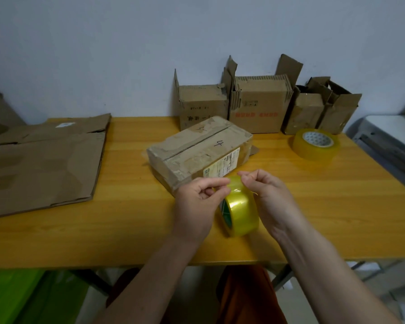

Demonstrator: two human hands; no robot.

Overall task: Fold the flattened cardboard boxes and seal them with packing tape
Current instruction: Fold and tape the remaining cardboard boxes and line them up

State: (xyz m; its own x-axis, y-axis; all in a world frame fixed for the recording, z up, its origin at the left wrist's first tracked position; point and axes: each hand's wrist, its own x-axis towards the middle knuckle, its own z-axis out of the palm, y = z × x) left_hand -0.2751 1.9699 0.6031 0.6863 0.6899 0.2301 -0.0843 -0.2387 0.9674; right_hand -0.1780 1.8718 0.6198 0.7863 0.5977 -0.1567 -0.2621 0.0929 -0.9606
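Big yellow table (126,230). Flat boxes (40,164) piled on the left side, not folded yet. Three open boxes (260,106) standing at the back by the wall, flaps up, tops not shut. Folded box (197,153) lying in the middle, marked with a 4, flaps closed, probably the one to tape next. Spare tape roll (316,143) far right. Left hand (197,202) and right hand (269,195) both pinching the small tape roll (240,211) near the front, just beside the folded box, likely picking at the tape end. Lots left to do.
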